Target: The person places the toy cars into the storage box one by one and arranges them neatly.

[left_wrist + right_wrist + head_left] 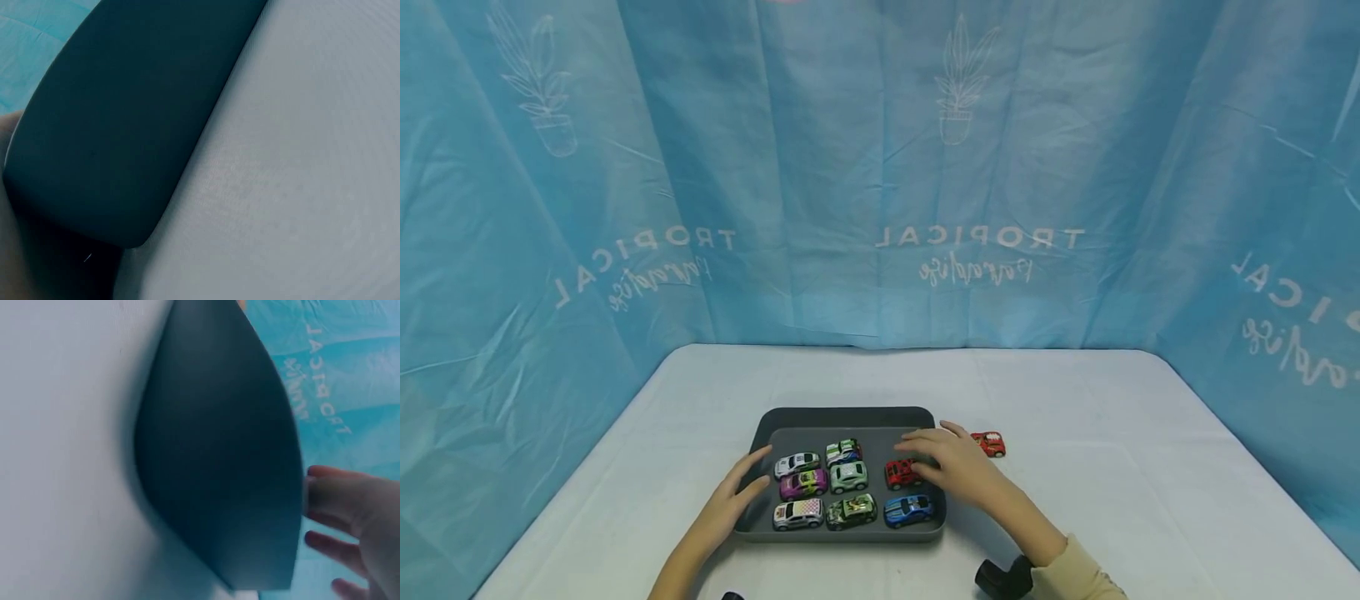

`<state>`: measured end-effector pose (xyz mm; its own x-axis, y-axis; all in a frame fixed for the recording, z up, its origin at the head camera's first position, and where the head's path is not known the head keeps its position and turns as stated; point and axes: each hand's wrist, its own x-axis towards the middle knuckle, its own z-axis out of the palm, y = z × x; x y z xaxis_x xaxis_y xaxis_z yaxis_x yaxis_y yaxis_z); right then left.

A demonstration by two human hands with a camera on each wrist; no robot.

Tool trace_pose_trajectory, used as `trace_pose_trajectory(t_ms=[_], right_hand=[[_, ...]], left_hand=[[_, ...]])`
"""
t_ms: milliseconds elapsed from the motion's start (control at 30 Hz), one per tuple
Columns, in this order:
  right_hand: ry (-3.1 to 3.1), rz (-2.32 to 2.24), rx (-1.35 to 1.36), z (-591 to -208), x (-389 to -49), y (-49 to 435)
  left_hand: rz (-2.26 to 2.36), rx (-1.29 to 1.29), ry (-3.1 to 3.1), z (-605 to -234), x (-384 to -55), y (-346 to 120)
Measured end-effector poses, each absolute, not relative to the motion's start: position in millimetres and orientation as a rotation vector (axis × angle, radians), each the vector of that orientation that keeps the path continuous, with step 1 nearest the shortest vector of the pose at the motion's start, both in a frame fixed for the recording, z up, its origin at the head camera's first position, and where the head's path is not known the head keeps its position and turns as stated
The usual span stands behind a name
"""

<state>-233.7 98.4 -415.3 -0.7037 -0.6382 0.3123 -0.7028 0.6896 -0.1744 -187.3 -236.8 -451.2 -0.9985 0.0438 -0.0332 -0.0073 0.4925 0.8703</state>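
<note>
A dark grey tray (842,537) on the white table holds several toy cars. On its left side stand a white car (797,465), a purple car (803,484) and a silver car (798,514). A light green car (848,477) and a camouflage car (852,512) are in the middle column, behind them a green-and-white car (843,452). My right hand (958,467) reaches over the right rim, fingers spread and thumb close to a red car (901,473). In front of that lies a blue car (908,510). My left hand (724,504) is at the left rim, fingers extended and thumb apart.
Another red car (988,443) sits on the table outside the tray, just beyond my right hand. Blue printed curtains (880,183) hang behind the table and along both sides. A black device (1003,579) is at my right wrist.
</note>
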Motion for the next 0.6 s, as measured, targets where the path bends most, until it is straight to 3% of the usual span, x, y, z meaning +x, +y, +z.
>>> trace_pose_trajectory(t_ms=[600], right_hand=[[-2.548, 0.615, 0.722, -432.2, -250.0, 175.9]], left_hand=[[1.553, 0.038, 2.67, -450.9, -187.0, -237.0]])
